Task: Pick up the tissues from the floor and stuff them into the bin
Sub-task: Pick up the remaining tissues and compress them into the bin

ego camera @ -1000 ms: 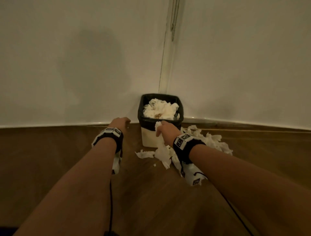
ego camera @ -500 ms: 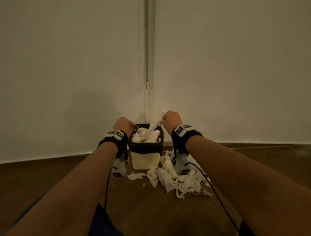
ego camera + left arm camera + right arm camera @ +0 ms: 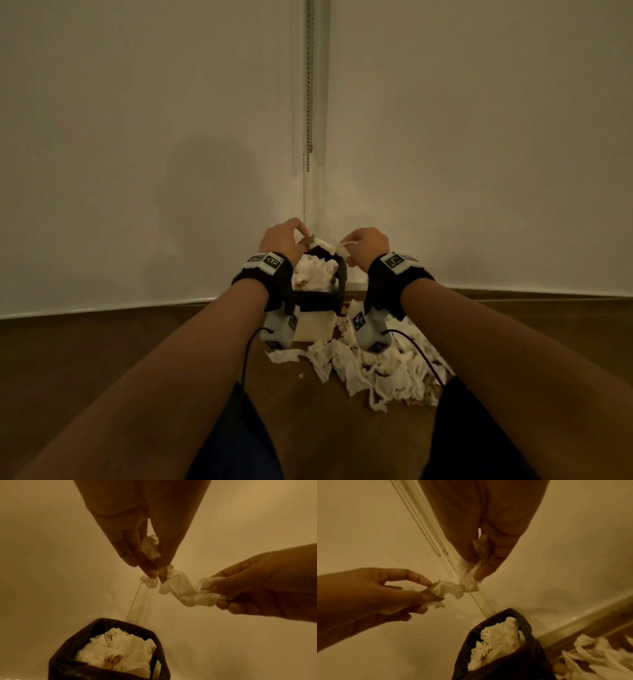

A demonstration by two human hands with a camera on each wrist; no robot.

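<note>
- Now both hands are raised over the small square bin with the black plastic liner [image 3: 320,297], which stands on the brown wooden floor [image 3: 137,342] in the corner of two pale walls.
- Left hand [image 3: 279,238] pinches one end of a crumpled white tissue strip [image 3: 181,589] between thumb and fingertips; right hand [image 3: 368,241] grips the other end with curled fingers.
- So the strip hangs stretched between the two hands, with its long axis running left to right, directly above the open mouth of the bin.
- Bin lies below and a little toward the person; both hands seem about equally near to it.
- Inside the bin the wrinkled white tissues [image 3: 118,654] already reach close to the rim, some with brown stains.
- A large loose heap of torn white tissues [image 3: 383,370] remains on the floor, just beside the bin on the right side, nearer to the right hand.
- Paper looks soft, thin and light, so I judge it compresses easily but needs pushing down.
- A metal bead chain [image 3: 310,85] hangs in the corner.
</note>
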